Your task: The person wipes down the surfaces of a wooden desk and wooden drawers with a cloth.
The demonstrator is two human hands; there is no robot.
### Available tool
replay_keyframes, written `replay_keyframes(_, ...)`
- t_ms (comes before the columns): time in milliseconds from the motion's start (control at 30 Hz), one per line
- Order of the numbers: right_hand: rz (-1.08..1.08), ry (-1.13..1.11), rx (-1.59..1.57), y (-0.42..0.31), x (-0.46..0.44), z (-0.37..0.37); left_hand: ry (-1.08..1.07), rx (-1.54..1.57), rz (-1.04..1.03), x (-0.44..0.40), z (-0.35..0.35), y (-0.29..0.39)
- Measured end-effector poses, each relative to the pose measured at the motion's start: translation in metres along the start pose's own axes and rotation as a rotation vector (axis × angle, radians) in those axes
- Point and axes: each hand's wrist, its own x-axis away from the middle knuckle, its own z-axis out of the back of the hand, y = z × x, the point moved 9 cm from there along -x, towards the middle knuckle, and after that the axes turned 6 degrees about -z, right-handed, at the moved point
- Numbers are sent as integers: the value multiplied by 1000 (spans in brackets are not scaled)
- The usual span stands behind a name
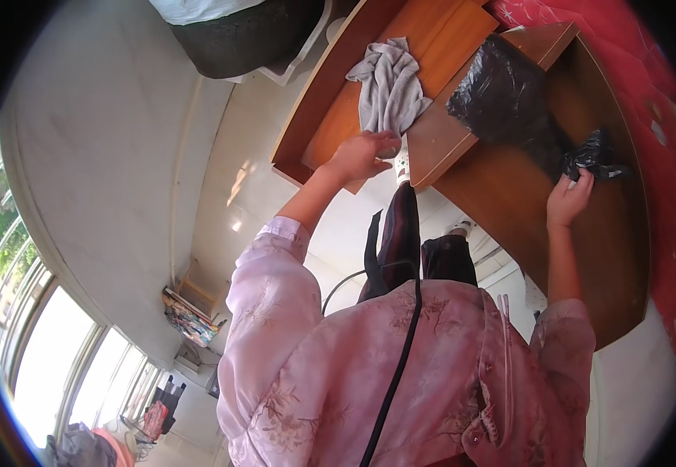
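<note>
Pink, shiny, flower-patterned shirt fabric fills the foreground, crossed by a slim black cable. The right hand grips a bunched end of a crinkled black plastic bag, whose wider part lies across a brown wooden edge. The left hand, half curled with thumb and fingers parted, is at the lower end of a crumpled grey cloth on orange-brown wooden boards; whether they touch, I cannot tell.

Daylight enters through barred windows beside a pale wall. Pale tiles cover the floor, with sunlit patches near the left edge of brown wooden furniture; red fabric lies beyond its right edge.
</note>
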Motion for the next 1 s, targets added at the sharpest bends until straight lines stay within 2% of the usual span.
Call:
replay_keyframes(33,11,7,-11,-1,0,0,209,90,26,0,18,-9)
replay_keyframes(67,19,13,-23,-1,0,1,260,154,319,1,23,-41)
replay_keyframes(100,18,7,-23,-1,1,0,578,159,365,4,35,-65)
replay_keyframes(167,18,22,-8,-1,1,1,841,-139,422,1,52,-78)
replay_keyframes(267,19,9,-7,-2,0,1,764,-138,481,-18,39,-84)
replay_keyframes(333,20,5,-1,-2,1,1,796,-189,411,-21,39,-79)
replay_keyframes(400,13,7,5,-2,0,2,856,614,310,-15,26,-90)
replay_keyframes(467,-7,13,-3,-5,1,3,971,569,171,10,59,-51)
replay_keyframes(533,-24,10,-21,-3,1,2,981,644,183,30,75,-37)
replay_keyframes(600,-37,11,-37,-1,1,1,888,752,152,37,102,0)
replay_keyframes(633,-30,15,-34,0,1,1,801,802,109,34,101,2)
replay_keyframes(667,-22,15,-33,-1,1,1,801,797,112,38,107,4)
replay_keyframes(733,-18,10,-36,-1,1,1,517,109,85,32,115,34)
replay_keyframes(767,-14,5,-34,-1,0,1,399,46,265,31,103,15)
replay_keyframes(800,-16,8,-37,-1,0,1,399,43,265,32,101,7)
replay_keyframes(867,-5,5,-33,-2,1,1,335,-306,401,37,101,-14)
replay_keyframes(900,-8,10,-32,-2,1,3,465,-283,414,41,114,-10)
replay_keyframes(933,-19,3,-28,-2,0,2,468,-285,406,39,117,-6)
replay_keyframes(1000,-31,-9,-21,-1,0,2,778,-471,80,47,146,41)
